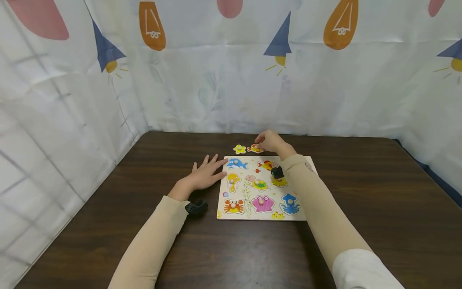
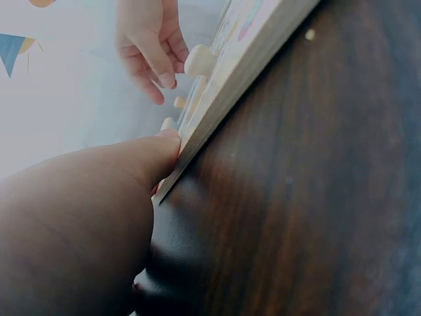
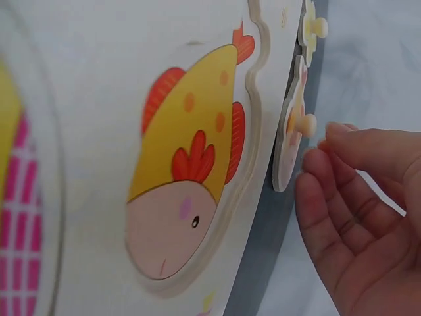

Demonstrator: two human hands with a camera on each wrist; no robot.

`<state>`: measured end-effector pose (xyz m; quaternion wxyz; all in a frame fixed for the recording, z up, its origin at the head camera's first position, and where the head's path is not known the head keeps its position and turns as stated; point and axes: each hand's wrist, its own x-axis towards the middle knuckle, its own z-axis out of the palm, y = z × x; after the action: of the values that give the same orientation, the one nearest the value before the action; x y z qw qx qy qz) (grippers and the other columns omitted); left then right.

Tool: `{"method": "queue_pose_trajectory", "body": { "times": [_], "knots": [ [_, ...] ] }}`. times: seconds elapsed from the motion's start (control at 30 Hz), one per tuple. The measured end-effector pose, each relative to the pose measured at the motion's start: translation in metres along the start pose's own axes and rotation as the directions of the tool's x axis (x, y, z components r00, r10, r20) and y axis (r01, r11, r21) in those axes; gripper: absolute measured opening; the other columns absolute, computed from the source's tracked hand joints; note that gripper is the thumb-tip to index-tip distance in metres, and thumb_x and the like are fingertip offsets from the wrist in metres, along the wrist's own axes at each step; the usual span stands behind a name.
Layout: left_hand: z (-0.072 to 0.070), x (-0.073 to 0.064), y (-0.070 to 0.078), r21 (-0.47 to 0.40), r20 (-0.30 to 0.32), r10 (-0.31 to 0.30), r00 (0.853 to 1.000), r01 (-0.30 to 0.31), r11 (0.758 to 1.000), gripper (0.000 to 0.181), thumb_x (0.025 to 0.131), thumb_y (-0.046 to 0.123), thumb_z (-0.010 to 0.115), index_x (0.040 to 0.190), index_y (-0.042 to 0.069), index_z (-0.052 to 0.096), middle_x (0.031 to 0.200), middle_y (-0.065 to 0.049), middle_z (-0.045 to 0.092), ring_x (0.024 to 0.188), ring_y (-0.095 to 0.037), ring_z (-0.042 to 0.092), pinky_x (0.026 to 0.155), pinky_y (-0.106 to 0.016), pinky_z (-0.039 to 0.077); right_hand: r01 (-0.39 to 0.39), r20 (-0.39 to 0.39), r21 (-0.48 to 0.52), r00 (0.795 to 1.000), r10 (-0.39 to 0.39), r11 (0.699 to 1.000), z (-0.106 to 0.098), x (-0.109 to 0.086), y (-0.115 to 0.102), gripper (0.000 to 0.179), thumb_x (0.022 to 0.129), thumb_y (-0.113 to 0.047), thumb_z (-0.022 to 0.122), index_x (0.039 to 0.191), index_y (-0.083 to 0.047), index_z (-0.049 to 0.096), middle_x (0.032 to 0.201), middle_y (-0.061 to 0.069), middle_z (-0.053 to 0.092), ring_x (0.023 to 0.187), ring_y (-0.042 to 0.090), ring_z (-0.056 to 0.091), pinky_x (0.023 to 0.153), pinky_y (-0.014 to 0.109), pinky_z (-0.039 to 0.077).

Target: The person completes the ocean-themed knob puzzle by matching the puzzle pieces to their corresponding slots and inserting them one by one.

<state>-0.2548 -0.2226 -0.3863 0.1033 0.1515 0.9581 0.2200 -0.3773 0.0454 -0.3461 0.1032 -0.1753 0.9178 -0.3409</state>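
Note:
A wooden peg puzzle board [image 1: 249,216] with sea animal pieces lies on the table. My left hand [image 1: 205,174] rests by its left edge, fingers spread, fingertips at the rim near the whale piece [image 1: 237,163]. Beyond the board's far edge lies a fish piece [image 3: 289,145] with a small knob. My right hand [image 1: 270,142] is reaching over the board to it. In the right wrist view the thumb and bent fingers stand just beside the knob, with a small gap showing. The fish recess [image 3: 191,164] of the board shows its printed fish.
Left of the fish piece lies a yellow star-shaped piece [image 1: 240,149]. The board holds crab [image 1: 234,206], pink shell [image 1: 263,204], squid [image 1: 290,204], turtle [image 1: 260,184] and seahorse [image 1: 233,182] pieces. A patterned curtain [image 1: 223,88] hangs behind the dark wooden table [image 1: 151,168].

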Motion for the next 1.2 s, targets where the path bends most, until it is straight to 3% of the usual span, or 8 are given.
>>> {"method": "queue_pose_trajectory", "body": {
  "times": [0.47, 0.63, 0.93, 1.2],
  "knots": [
    [-0.001, 0.001, 0.0, 0.005, -0.003, -0.006, 1.0, 0.006, 1.0, 0.066, 0.108, 0.052, 0.044, 0.166, 0.028, 0.022, 0.172, -0.01, 0.001, 0.155, -0.038, -0.01, 0.114, -0.072, -0.009, -0.138, 0.077, -0.079, 0.987, 0.144, 0.987, 0.004, 0.019, -0.007, 0.025, 0.103, -0.007, 0.062, 0.125, 0.002, 0.07, 0.111, 0.018, 0.071, 0.095, 0.028, 0.067, 0.089, 0.037, 0.057],
    [-0.001, 0.0, 0.0, 0.002, -0.002, -0.004, 1.0, 0.004, 1.0, 0.066, 0.108, 0.052, 0.043, 0.166, 0.028, 0.022, 0.172, -0.011, 0.001, 0.155, -0.039, -0.01, 0.114, -0.072, -0.009, -0.141, 0.063, -0.097, 0.987, 0.147, 0.985, 0.005, 0.02, -0.007, 0.025, 0.103, -0.007, 0.062, 0.125, 0.003, 0.071, 0.111, 0.018, 0.072, 0.096, 0.028, 0.069, 0.088, 0.037, 0.057],
    [-0.001, 0.001, 0.003, 0.012, 0.0, -0.004, 1.0, 0.004, 1.0, 0.065, 0.109, 0.05, 0.043, 0.166, 0.027, 0.023, 0.171, -0.012, 0.002, 0.155, -0.039, -0.009, 0.114, -0.072, -0.007, -0.101, 0.022, -0.141, 0.994, 0.105, 0.985, 0.006, 0.015, -0.008, 0.016, 0.1, -0.004, 0.066, 0.112, 0.004, 0.074, 0.102, 0.017, 0.073, 0.084, 0.025, 0.067, 0.078, 0.034, 0.057],
    [0.0, 0.0, 0.001, 0.023, -0.005, -0.015, 1.0, 0.015, 1.0, 0.064, 0.109, 0.05, 0.043, 0.166, 0.027, 0.024, 0.171, -0.012, 0.004, 0.155, -0.039, -0.008, 0.115, -0.071, -0.007, -0.058, 0.045, -0.199, 0.997, 0.068, 0.978, 0.007, 0.012, -0.008, 0.02, 0.103, -0.009, 0.063, 0.117, 0.003, 0.072, 0.107, 0.017, 0.071, 0.085, 0.025, 0.064, 0.08, 0.036, 0.056]
  ]
}}
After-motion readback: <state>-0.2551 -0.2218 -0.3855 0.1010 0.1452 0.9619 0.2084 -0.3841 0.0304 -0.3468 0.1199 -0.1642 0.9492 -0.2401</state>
